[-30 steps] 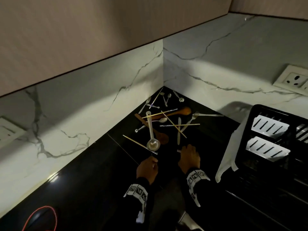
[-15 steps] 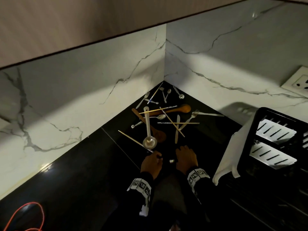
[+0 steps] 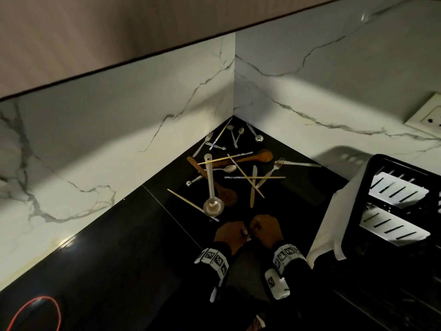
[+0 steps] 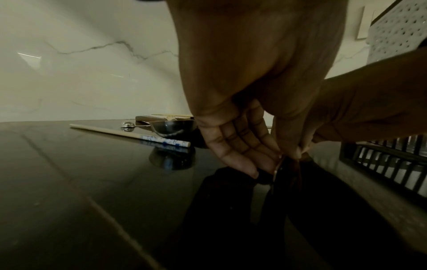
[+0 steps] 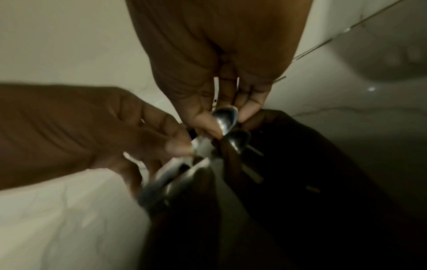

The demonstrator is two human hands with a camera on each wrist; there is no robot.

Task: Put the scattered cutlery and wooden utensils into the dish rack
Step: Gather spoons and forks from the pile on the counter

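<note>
A small metal spoon (image 5: 225,118) is held between both hands just above the black counter (image 3: 119,259). My right hand (image 3: 256,229) pinches its bowl, and my left hand (image 3: 241,232) pinches the handle (image 5: 201,144). In the left wrist view only the spoon's thin edge (image 4: 276,169) shows under the fingers. Beyond the hands, in the corner, lies the scattered pile: a steel ladle (image 3: 213,206), a wooden spoon (image 3: 253,156), a wooden spatula (image 3: 222,189), chopsticks (image 3: 185,199), forks (image 3: 274,168) and small spoons. The black dish rack (image 3: 401,199) stands to the right.
A white cloth (image 3: 334,223) hangs over the rack's left side. White marble walls (image 3: 119,115) close the corner behind the pile. A wall socket (image 3: 427,115) sits at the far right. A red cable (image 3: 35,311) loops at the counter's near left.
My right hand has drawn back from the pile with the spoon. My left hand has come across to meet it, and both now hold the spoon close in front of me.
</note>
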